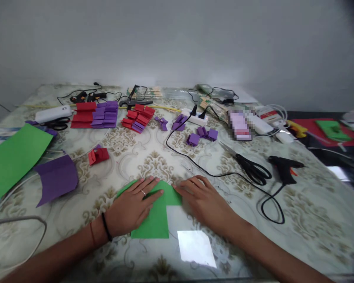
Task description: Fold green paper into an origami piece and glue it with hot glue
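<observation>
A piece of green paper lies on the patterned table in front of me, with a folded or overlapping part along its far side. My left hand rests flat on it, fingers stretched out and a ring on one finger. At the paper's right end is my right hand, its fingertips touching the green edge and its fingers bent a little. Whether its thumb pinches the paper is hidden. Off to the left lie a curved purple paper sheet and a larger green sheet.
Black-handled scissors and a black glue gun with its cord lie to the right. Folded red and purple paper pieces sit farther back, near a white power strip. A phone and cables are at the back right.
</observation>
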A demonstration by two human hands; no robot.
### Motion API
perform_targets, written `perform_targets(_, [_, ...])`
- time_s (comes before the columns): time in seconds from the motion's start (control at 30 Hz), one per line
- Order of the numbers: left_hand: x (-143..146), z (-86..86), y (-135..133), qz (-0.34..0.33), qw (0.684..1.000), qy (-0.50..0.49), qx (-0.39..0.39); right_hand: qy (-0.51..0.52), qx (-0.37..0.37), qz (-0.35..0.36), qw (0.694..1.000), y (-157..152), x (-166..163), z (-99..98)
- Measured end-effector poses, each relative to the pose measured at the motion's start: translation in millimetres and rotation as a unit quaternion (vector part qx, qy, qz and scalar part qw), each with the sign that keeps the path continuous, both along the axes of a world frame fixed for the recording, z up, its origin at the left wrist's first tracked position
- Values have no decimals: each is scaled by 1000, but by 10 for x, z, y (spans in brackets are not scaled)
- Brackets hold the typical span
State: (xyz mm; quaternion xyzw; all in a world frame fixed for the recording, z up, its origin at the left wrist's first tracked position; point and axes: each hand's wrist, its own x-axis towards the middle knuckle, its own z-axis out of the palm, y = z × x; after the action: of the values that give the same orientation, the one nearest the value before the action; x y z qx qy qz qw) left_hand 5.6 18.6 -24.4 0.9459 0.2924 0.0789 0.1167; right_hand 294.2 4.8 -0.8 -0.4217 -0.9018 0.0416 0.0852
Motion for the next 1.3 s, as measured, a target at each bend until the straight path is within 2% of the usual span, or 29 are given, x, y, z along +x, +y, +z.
perform_targets(0.1, [1,-15,-23,44,998,-25,23,93,-62,-72,991,41,-181,-1])
perform_targets(0.2, [0,-1,-37,83,995,-60,11,221,-148,-164,950,196,-420,-42])
perform_targets(0.23, [-2,8,-38,90,993,-71,-3,236,-161,-175,942,257,-482,-54])
perform_targets(0.4, [-45,89,-15,130,985,-99,-59,276,-228,-159,920,439,-617,-20])
perform_targets(0.53, [-96,272,64,187,965,-113,-144,314,-279,-121,900,408,-674,104])
perform_targets(0.6, [-115,389,117,201,949,-121,-213,353,-305,-112,877,388,-706,162])
perform_targets(0.73, [-138,533,194,226,897,-167,-341,416,-384,-149,811,401,-759,203])
perform_targets(0.83, [-147,543,224,210,885,-172,-377,431,-433,-146,778,433,-806,181])
perform_targets(0.97, [-154,548,244,200,891,-147,-380,434,-448,-128,771,437,-842,171])
perform_targets(1.07, [-166,567,253,204,880,-149,-401,420,-439,-133,783,406,-795,199])
perform_targets(1.3, [-265,530,325,187,876,-138,-422,365,-420,-153,817,367,-342,192])
